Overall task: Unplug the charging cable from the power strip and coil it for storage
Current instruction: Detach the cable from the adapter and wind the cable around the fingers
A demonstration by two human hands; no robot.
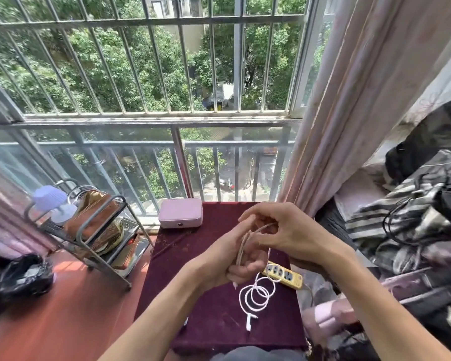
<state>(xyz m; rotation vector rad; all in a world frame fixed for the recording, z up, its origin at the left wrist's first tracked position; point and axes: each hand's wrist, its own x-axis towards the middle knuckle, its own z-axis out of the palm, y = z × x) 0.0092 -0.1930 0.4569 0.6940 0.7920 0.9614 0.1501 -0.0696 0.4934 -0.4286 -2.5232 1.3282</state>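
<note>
A white charging cable [255,295] is off the yellow power strip [284,275], which lies at the right side of the maroon-covered table [208,316]. My left hand [241,259] is closed on several loops of the cable, held upright above the table. My right hand [279,230] pinches a strand just above those loops. The cable's loose tail curls in loops on the cloth and ends in a white plug [249,321] near the front edge.
A pink case [180,213] stands at the table's far edge by the barred window. A metal rack [94,230] with bottles and bags stands to the left on the red floor. Curtain and piled dark clothes [414,217] crowd the right side.
</note>
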